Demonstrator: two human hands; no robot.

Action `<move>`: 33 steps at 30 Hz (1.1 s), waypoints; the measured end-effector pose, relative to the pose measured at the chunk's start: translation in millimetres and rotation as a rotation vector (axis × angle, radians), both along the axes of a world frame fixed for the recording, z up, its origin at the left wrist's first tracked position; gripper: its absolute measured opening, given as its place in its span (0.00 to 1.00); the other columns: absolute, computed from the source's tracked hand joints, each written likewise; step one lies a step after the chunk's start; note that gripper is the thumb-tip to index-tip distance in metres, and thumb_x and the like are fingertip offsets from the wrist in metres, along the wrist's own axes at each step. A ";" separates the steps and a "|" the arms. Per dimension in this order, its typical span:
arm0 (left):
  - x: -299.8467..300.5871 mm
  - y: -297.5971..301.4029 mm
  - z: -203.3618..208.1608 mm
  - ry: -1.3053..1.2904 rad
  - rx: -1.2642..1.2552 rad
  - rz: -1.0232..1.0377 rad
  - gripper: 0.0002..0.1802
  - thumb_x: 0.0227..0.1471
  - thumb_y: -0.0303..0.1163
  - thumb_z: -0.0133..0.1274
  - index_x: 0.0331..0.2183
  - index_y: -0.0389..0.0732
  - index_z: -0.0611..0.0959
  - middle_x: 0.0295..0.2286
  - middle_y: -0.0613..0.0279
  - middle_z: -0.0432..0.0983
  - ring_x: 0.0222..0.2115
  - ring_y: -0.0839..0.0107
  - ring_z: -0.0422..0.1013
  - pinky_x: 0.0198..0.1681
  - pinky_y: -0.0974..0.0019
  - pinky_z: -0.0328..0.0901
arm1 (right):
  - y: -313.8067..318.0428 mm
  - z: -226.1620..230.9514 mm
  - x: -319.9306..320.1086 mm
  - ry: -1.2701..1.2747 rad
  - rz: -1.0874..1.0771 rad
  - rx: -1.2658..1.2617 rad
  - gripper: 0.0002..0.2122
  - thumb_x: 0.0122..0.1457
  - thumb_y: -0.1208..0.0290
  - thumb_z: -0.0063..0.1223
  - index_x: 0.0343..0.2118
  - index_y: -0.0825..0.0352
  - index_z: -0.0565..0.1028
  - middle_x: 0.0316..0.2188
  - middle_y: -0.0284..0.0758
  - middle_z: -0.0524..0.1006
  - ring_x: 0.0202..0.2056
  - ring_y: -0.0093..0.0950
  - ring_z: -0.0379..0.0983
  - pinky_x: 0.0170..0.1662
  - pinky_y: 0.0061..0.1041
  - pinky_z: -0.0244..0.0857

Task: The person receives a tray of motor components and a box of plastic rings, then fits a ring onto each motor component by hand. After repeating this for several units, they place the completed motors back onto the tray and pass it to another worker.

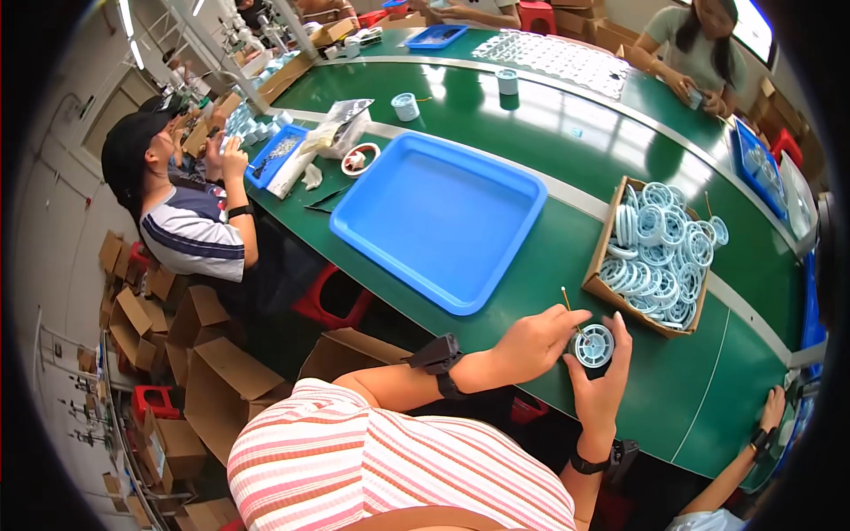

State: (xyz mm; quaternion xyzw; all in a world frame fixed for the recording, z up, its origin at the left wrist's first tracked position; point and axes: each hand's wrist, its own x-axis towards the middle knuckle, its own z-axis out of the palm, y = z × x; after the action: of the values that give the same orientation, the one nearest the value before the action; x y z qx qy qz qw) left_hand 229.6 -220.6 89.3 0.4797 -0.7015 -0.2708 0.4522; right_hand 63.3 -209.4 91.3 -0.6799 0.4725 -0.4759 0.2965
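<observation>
Over the near edge of the green table, my right hand [605, 382] grips a round light-blue plastic part [593, 346] with a spoked face, thumb on one side and fingers on the other. Just left of it, my left hand [534, 348] is closed in a pinch on a thin yellowish wire [567, 299] with a pale tip. The wire's lower end meets the face of the round part; whether it is fixed there I cannot tell. Beyond my right hand stands a cardboard box [591, 281] filled with light-blue spoked plastic rings [655, 252].
A large blue tray [434, 296] lies left of my hands. Past it are a tape roll [360, 160], a plastic bag [345, 128] and a smaller blue tray [282, 150]. Two light-blue cylinders [405, 107] sit on the far belt. Co-workers sit left, across and at lower right.
</observation>
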 end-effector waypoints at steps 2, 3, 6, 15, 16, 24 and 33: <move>1.2 -1.2 -3.0 -0.007 -0.029 -0.009 0.18 0.56 0.21 0.53 0.50 0.40 0.79 0.34 0.52 0.76 0.30 0.52 0.75 0.31 0.58 0.69 | -0.8 0.0 1.3 -0.043 -0.015 0.014 0.38 0.44 0.82 0.69 0.62 0.68 0.66 0.53 0.44 0.71 0.54 0.41 0.70 0.57 0.35 0.65; 1.1 -2.4 -4.8 -0.011 -0.052 -0.036 0.20 0.56 0.21 0.53 0.51 0.41 0.79 0.34 0.53 0.76 0.30 0.52 0.75 0.32 0.58 0.70 | -1.7 0.1 -0.2 -0.026 -0.012 0.018 0.39 0.44 0.82 0.69 0.62 0.68 0.65 0.53 0.44 0.71 0.54 0.41 0.70 0.57 0.35 0.65; 1.8 -3.4 -7.6 -0.025 -0.078 -0.059 0.22 0.54 0.21 0.53 0.52 0.42 0.79 0.34 0.53 0.76 0.31 0.53 0.75 0.32 0.58 0.70 | -2.4 -0.8 -2.2 0.008 -0.003 0.025 0.40 0.44 0.82 0.69 0.63 0.68 0.63 0.54 0.44 0.71 0.54 0.40 0.70 0.57 0.35 0.64; 3.8 -4.5 -8.8 -0.123 -0.102 -0.049 0.20 0.52 0.21 0.54 0.49 0.40 0.82 0.31 0.55 0.76 0.29 0.55 0.75 0.31 0.58 0.69 | 1.1 -2.8 3.5 0.063 -0.087 0.051 0.39 0.47 0.80 0.69 0.64 0.69 0.62 0.55 0.45 0.71 0.55 0.41 0.70 0.59 0.35 0.63; 3.9 -4.3 -8.5 -0.148 -0.095 -0.047 0.19 0.52 0.21 0.55 0.48 0.39 0.82 0.30 0.55 0.76 0.29 0.55 0.74 0.31 0.58 0.69 | 1.3 -3.1 4.7 0.089 -0.106 0.057 0.39 0.48 0.79 0.68 0.64 0.70 0.62 0.57 0.46 0.70 0.56 0.41 0.69 0.60 0.35 0.62; 5.0 -3.7 -3.8 -0.144 -0.082 -0.042 0.18 0.53 0.23 0.56 0.48 0.38 0.82 0.30 0.56 0.75 0.26 0.55 0.74 0.29 0.58 0.69 | 3.9 -3.4 2.9 0.148 -0.109 0.068 0.41 0.49 0.77 0.69 0.66 0.71 0.59 0.60 0.47 0.68 0.58 0.42 0.68 0.61 0.35 0.60; 1.0 -1.5 -3.6 -0.040 -0.068 0.023 0.18 0.56 0.24 0.56 0.49 0.41 0.80 0.32 0.55 0.75 0.25 0.54 0.74 0.27 0.57 0.69 | 8.7 2.8 -7.8 0.118 -0.057 0.145 0.42 0.49 0.80 0.67 0.67 0.72 0.57 0.61 0.49 0.65 0.60 0.45 0.65 0.63 0.36 0.57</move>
State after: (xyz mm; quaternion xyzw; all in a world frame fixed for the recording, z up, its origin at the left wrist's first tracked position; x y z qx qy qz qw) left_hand 230.6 -222.1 85.7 0.4773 -0.7136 -0.2319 0.4575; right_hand 55.6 -200.8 94.1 -0.6699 0.5414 -0.4079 0.3029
